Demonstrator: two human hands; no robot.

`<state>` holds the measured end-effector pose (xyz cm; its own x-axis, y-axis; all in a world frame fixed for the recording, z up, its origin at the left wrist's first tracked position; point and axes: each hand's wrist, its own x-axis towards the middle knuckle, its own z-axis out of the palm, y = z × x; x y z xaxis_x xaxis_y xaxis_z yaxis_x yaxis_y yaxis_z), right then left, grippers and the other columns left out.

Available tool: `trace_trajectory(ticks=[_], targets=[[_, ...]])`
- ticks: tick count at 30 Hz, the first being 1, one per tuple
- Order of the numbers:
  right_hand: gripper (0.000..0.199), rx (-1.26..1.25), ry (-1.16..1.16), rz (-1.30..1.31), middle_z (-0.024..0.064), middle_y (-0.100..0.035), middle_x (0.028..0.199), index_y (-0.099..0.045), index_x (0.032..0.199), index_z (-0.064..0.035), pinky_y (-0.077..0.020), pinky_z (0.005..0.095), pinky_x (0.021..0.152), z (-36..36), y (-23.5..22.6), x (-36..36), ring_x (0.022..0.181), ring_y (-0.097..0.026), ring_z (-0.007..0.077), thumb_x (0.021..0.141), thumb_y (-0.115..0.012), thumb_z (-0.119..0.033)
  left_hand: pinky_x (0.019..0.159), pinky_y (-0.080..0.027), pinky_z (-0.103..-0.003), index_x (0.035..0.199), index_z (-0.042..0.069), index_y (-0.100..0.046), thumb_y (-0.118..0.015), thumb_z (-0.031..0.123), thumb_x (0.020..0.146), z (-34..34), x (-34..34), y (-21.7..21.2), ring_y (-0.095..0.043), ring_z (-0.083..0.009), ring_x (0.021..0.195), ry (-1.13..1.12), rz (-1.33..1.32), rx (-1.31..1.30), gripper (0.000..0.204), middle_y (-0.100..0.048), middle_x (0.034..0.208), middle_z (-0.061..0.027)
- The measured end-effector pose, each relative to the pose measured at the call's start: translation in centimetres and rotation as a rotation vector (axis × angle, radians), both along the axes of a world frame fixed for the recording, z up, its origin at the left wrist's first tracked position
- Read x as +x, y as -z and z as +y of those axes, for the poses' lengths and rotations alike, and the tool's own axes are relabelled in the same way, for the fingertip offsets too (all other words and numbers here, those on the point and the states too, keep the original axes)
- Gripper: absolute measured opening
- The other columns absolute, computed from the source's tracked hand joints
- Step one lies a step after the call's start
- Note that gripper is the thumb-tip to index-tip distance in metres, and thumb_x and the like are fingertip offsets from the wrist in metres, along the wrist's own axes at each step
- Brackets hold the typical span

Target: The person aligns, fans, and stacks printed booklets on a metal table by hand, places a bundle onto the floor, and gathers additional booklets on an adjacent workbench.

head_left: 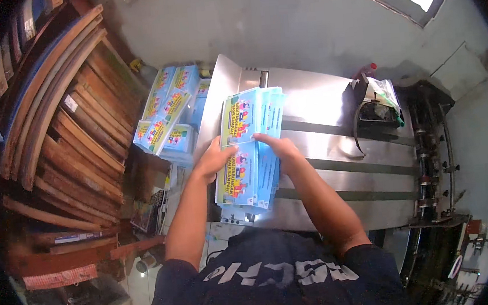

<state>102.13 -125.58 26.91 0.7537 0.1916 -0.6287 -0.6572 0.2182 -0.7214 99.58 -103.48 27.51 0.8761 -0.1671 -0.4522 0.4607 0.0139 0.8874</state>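
Observation:
A stack of light blue printed sheets (249,178) with yellow lettering panels and cartoon figures lies at the left end of a metal machine table. Its layers are slightly fanned toward the right. My left hand (214,157) grips the left edge, its thumb over the top sheet. My right hand (278,147) holds the right side, with a finger reaching onto the top sheet near the middle. The fingers under the stack are hidden. Beside the table on the left, several bundles of matching printed pieces (164,116) are piled up, some lying askew.
An upright metal side plate (222,94) borders the table's left end. The slatted metal table (332,102) runs right to a roller assembly (425,167). A black box with papers and a strap (381,110) sits on it. Wooden frames (77,142) fill a rack at left.

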Motion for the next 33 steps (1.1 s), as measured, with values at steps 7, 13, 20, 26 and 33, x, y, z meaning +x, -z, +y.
trace_trajectory(ticks=[7, 13, 20, 26, 33], targets=[[0.090, 0.043, -0.008, -0.103, 0.0238, -0.056, 0.124, -0.037, 0.133, 0.0084, -0.0567, 0.0462, 0.084, 0.9, 3.0, 0.6, 0.106, -0.064, 0.0333, 0.072, -0.086, -0.036, 0.085, -0.054, -0.035, 0.135, 0.001, -0.039, -0.063, 0.016, 0.092, 0.0, 0.0, 0.2, -0.065, -0.0177, 0.097, 0.011, -0.021, -0.086, 0.051, -0.063, 0.112, -0.0117], [0.098, 0.009, -0.037, -0.162, 0.0265, -0.055, 0.121, -0.028, 0.133, 0.0112, -0.0548, 0.0473, 0.088, 0.7, 1.5, -0.7, 0.107, -0.063, 0.0344, 0.068, -0.089, -0.029, 0.085, -0.054, -0.034, 0.132, 0.002, -0.042, -0.063, 0.011, 0.093, -1.6, -2.1, -0.2, -0.065, -0.0170, 0.097, -0.035, -0.029, -0.084, 0.045, -0.063, 0.112, -0.0103], [0.089, -0.316, -0.256, -0.391, 0.0231, -0.062, 0.116, -0.034, 0.136, 0.0081, -0.0534, 0.0408, 0.091, -5.7, -5.4, -3.4, 0.105, -0.065, 0.0308, 0.065, -0.083, -0.011, 0.086, -0.052, -0.035, 0.140, 0.003, -0.033, -0.061, 0.009, 0.095, -10.1, -9.4, 2.1, -0.058, -0.0165, 0.106, -0.312, -0.288, -0.112, 0.053, -0.057, 0.122, -0.0114], [0.097, -0.699, -0.661, -0.600, 0.0237, -0.063, 0.118, -0.032, 0.146, -0.0019, -0.0506, 0.0426, 0.094, -13.9, -15.9, -7.9, 0.108, -0.064, 0.0360, 0.064, -0.081, -0.017, 0.099, -0.041, -0.030, 0.154, 0.005, -0.013, -0.054, 0.023, 0.100, -11.8, -16.2, 0.7, -0.049, -0.0189, 0.122, -0.443, -0.264, 0.091, 0.070, -0.046, 0.142, -0.0111], [0.109, -1.222, -1.173, -0.990, 0.0211, -0.051, 0.129, -0.022, 0.153, -0.0080, -0.0448, 0.0464, 0.094, -16.3, -11.0, -15.9, 0.115, -0.054, 0.0363, 0.067, -0.085, -0.032, 0.118, -0.020, -0.041, 0.143, -0.002, -0.041, -0.027, 0.066, 0.098, -9.4, -14.6, 2.5, -0.036, -0.0271, 0.139, -0.269, -0.300, -0.413, 0.082, -0.041, 0.149, -0.0191]])
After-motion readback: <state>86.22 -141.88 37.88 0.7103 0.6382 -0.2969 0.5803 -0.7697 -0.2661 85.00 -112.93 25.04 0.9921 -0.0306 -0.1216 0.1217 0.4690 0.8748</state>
